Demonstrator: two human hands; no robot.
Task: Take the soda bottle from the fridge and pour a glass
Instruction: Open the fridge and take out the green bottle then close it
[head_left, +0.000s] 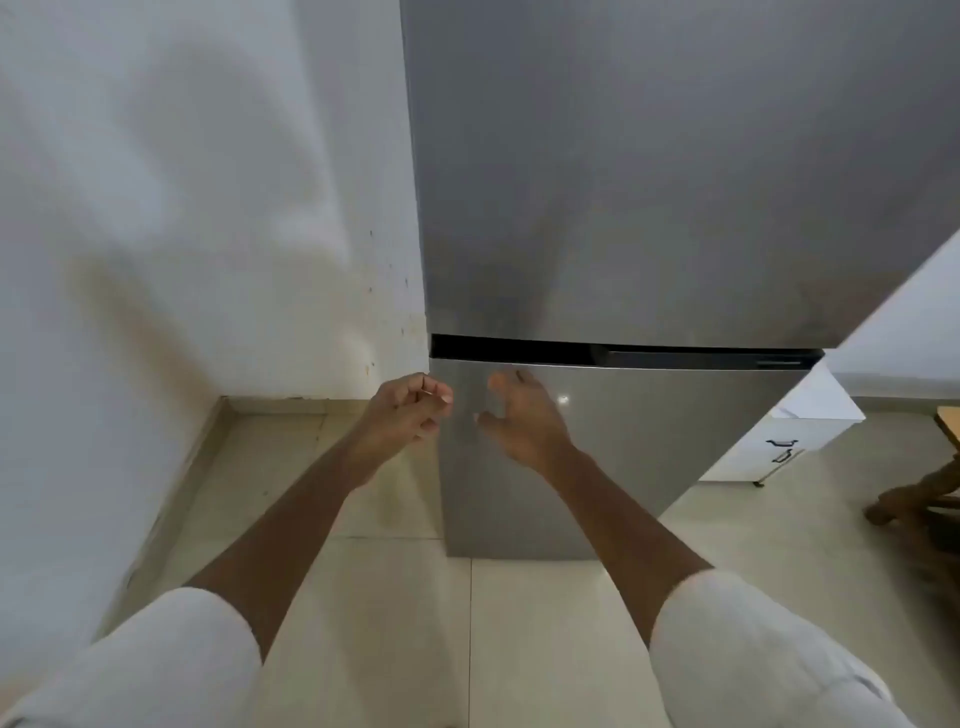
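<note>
Fridge (649, 208) shut, both doors closed, dark gap between upper and lower door. Soda bottle not visible. Left hand (402, 413) loosely curled, holding nothing, at the lower door's left edge just under the gap. Right hand (522, 415) spread wide, empty, in front of the lower door. White sleeves on both arms.

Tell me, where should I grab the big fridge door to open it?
Probably the upper door's bottom edge, in the dark gap above the lower door. Hook fingers up from below, near the wall-side corner; no handle shows on its flat front.
</note>
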